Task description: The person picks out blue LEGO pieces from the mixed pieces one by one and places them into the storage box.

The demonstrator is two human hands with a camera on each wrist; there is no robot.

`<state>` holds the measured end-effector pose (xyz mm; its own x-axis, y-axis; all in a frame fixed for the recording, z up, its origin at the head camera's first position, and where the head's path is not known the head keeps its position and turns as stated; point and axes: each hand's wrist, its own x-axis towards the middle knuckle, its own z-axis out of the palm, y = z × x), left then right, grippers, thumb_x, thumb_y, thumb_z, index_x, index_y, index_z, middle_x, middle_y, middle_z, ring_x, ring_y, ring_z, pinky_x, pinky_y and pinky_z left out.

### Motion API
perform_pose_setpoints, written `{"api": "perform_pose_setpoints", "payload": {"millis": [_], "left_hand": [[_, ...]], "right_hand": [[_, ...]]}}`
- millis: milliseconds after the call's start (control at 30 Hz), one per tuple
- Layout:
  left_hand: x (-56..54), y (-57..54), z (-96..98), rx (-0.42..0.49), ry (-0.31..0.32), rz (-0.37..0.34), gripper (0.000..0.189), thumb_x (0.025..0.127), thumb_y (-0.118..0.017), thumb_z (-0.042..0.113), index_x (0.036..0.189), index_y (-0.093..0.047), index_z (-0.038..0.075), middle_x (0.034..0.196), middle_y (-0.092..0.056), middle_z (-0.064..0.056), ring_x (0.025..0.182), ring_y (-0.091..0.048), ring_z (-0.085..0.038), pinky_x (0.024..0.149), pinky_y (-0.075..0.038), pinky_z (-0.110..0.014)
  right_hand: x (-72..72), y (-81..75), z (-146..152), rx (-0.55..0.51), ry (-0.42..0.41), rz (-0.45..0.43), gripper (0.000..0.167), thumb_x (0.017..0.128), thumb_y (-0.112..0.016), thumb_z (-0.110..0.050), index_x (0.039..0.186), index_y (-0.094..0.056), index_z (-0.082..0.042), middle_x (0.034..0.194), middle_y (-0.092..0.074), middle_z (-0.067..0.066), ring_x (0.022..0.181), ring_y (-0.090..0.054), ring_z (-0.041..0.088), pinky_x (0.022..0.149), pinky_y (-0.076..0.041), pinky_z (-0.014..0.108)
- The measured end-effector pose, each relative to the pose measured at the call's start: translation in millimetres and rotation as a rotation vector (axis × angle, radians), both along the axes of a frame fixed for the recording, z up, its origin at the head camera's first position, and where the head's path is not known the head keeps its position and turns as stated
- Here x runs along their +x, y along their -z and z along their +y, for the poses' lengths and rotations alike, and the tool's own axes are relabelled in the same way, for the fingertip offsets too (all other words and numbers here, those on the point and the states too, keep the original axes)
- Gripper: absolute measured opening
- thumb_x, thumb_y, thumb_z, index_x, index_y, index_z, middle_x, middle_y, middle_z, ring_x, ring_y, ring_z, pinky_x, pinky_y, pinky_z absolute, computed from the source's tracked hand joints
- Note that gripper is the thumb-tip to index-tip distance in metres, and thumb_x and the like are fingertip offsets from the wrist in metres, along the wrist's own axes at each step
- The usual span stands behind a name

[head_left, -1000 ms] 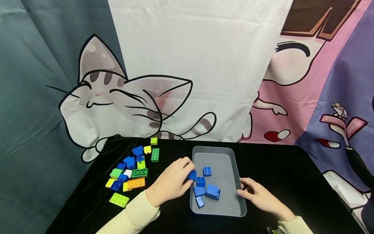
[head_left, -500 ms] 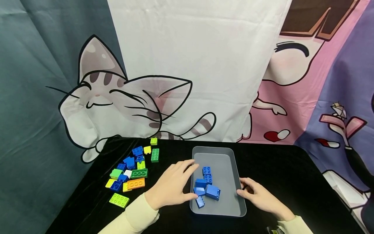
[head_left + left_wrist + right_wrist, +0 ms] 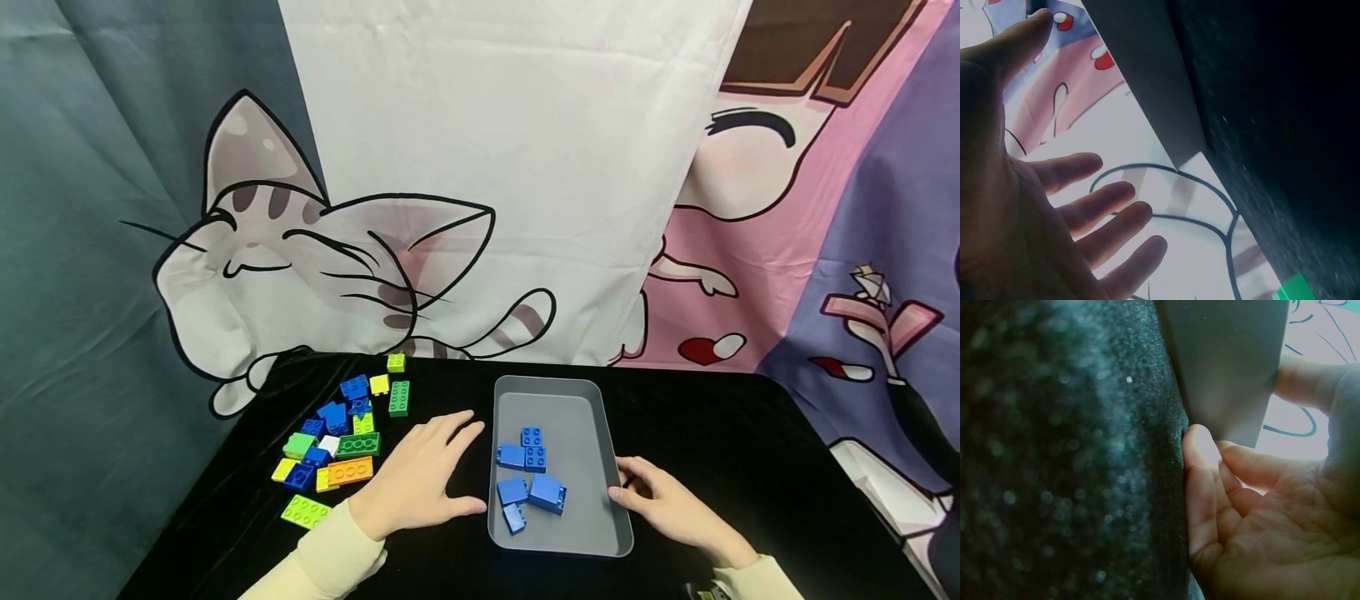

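A grey rectangular tray (image 3: 573, 417) lies on the black cloth, with several blue toy bricks (image 3: 547, 492) in its left half. My left hand (image 3: 408, 479) is just left of the tray, fingers spread and holding nothing; the left wrist view shows its bare palm and the tray's outer wall (image 3: 1147, 69). At the tray's right side, my right hand (image 3: 671, 504) holds the edge. In the right wrist view its thumb is at the rim and curled fingers lie against the side wall (image 3: 1229, 369).
Left of my left hand lies a loose group of toy bricks: blue ones (image 3: 332, 417), a dark green one (image 3: 358, 444), an orange one (image 3: 349, 471) and a lime one (image 3: 306, 511) among them. A cartoon-printed curtain (image 3: 525, 167) hangs behind the table.
My left hand has let go of a blue brick inside the tray and drawn back left past the rim, its fingers spreading. The right hand and tray have stayed put.
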<state>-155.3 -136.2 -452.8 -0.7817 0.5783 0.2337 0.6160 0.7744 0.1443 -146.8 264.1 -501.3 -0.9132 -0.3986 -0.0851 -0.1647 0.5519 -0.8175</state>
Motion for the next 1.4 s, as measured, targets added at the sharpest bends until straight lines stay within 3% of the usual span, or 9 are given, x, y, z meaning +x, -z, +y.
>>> {"api": "perform_pose_setpoints", "payload": {"millis": [500,767,933,1133,1400], "left_hand": [[-6.6,-0.2,-46.3,-0.032,-0.102,0.029,0.098,0.080,-0.074,0.073,0.154,-0.048,0.014,0.160,-0.045,-0.013,0.142,-0.050,-0.035,0.113,-0.046,-0.059],[-28.5,4.2,-74.5,-0.091,-0.171,0.129,0.079,0.086,-0.078,0.055,0.147,-0.056,0.009,0.150,-0.054,-0.019,0.133,-0.057,-0.040,0.103,-0.051,-0.059],[-43.7,7.9,-91.3,-0.133,-0.257,0.123,0.070,0.089,-0.078,0.047,0.142,-0.058,0.007,0.145,-0.057,-0.024,0.128,-0.058,-0.043,0.101,-0.051,-0.059],[-54.0,14.2,-107.2,-0.148,-0.340,0.113,0.054,0.091,-0.077,0.035,0.135,-0.063,0.005,0.135,-0.061,-0.024,0.119,-0.061,-0.043,0.090,-0.054,-0.059],[-61.7,21.7,-116.9,-0.130,-0.356,0.128,0.032,0.093,-0.073,0.016,0.123,-0.069,0.003,0.120,-0.062,-0.019,0.101,-0.064,-0.037,0.079,-0.058,-0.051]], "right_hand": [[0.4,-0.3,0,-0.008,-0.013,0.003,0.048,0.104,-0.063,-0.028,0.142,-0.054,0.000,0.114,-0.061,0.010,0.085,-0.057,0.005,0.072,-0.051,0.022],[0.5,-0.9,0,-0.009,-0.010,0.003,0.047,0.104,-0.063,-0.028,0.141,-0.055,-0.001,0.113,-0.060,0.010,0.085,-0.058,0.005,0.072,-0.051,0.022],[-0.3,-0.6,0,-0.011,-0.008,-0.002,0.047,0.104,-0.064,-0.027,0.141,-0.055,-0.001,0.112,-0.059,0.010,0.086,-0.057,0.005,0.071,-0.051,0.022],[-0.3,-0.9,0,-0.005,-0.009,0.006,0.047,0.104,-0.064,-0.028,0.141,-0.055,-0.001,0.111,-0.058,0.009,0.086,-0.056,0.005,0.070,-0.050,0.022],[1.0,-2.3,0,0.002,-0.015,0.029,0.047,0.103,-0.064,-0.027,0.140,-0.056,0.000,0.109,-0.059,0.008,0.085,-0.056,0.004,0.070,-0.049,0.021]]}}
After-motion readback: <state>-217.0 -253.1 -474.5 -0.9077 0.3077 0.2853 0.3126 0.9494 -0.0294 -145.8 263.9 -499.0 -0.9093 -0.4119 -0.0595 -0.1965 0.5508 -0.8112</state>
